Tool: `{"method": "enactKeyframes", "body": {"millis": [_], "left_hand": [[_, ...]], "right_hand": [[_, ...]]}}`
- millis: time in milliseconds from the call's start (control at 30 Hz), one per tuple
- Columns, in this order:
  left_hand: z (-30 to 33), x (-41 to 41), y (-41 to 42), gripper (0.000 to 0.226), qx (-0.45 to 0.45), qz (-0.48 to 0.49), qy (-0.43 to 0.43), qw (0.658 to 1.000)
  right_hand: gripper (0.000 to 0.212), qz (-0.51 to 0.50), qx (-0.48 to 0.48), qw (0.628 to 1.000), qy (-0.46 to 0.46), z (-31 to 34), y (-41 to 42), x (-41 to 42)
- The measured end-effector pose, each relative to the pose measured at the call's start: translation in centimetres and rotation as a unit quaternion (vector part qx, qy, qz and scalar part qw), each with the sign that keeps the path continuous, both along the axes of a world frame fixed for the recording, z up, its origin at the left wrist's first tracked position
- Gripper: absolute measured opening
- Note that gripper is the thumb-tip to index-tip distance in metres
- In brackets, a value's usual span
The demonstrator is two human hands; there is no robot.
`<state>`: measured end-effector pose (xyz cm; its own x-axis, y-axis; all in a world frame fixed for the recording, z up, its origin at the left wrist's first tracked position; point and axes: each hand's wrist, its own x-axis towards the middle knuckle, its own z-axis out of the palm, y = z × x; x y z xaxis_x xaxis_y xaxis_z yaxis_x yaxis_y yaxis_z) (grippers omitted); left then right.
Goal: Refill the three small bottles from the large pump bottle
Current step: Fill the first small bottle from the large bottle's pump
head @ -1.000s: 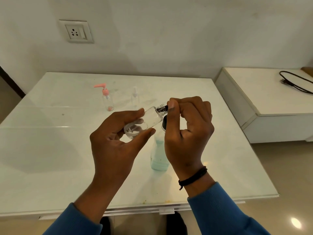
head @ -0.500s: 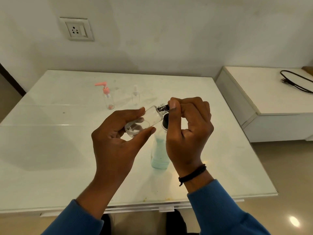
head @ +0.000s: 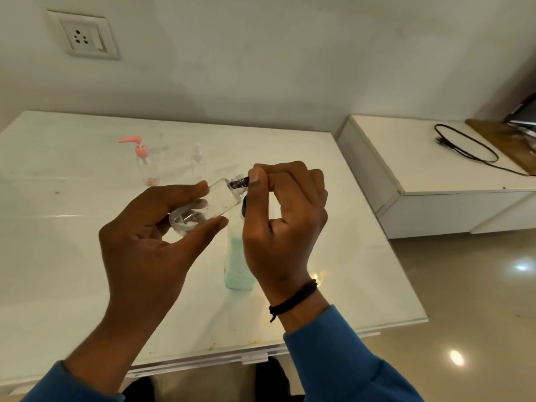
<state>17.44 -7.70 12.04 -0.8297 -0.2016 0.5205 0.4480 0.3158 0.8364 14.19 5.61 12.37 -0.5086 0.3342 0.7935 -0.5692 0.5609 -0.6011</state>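
My left hand grips a small clear bottle, tilted with its neck pointing up and right. My right hand pinches the dark cap at that neck between thumb and fingers. Below my hands the large bottle with pale green liquid stands on the white table; its top is hidden behind my right hand. Farther back stand a small clear bottle with a pink pump and a small clear spray bottle.
A low white cabinet stands right of the table, with a black cable and a wooden board on it. A wall socket sits above the table's far left. Tiled floor lies to the right.
Both hands keep the same hold on the small bottle and its cap. The view has shifted slightly; the bottles on the table have not moved.
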Motion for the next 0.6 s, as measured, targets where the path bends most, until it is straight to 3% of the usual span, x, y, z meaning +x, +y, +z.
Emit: {"method": "enactKeyframes", "body": {"millis": [600], "left_hand": [[-0.14,-0.22,-0.04,0.045,0.017,0.001,0.002,1.0]], "right_hand": [[0.026,0.0,-0.007,1.0,-0.005,-0.28,-0.09,-0.08]]}}
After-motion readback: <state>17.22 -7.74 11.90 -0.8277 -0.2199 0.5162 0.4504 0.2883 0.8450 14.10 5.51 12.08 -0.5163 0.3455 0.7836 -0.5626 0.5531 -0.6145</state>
